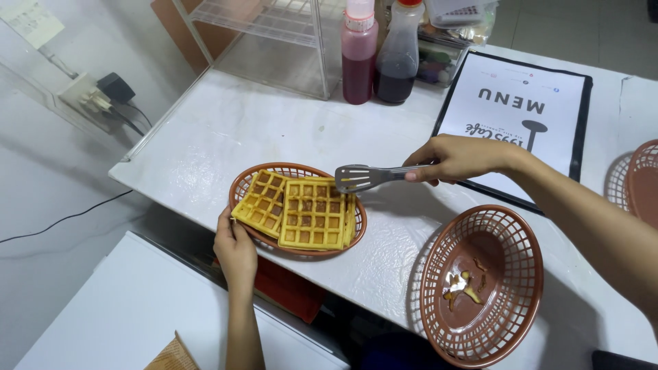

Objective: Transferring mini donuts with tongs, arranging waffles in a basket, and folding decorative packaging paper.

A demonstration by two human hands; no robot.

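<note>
A brown oval plastic basket [242, 186] on the white counter holds square yellow waffles [313, 214], stacked and overlapping. My left hand [234, 248] grips the basket's near left rim from below the counter edge. My right hand [458, 158] holds metal tongs [363, 177] level, their flat slotted tips just above the basket's far right rim, with nothing visible between them.
A second brown basket [510, 241] with crumbs sits at the right front. A menu board [515, 109] lies behind my right hand. Two sauce squeeze bottles [359, 58] and a clear rack [274, 41] stand at the back. Another basket [641, 181] pokes in at the right edge.
</note>
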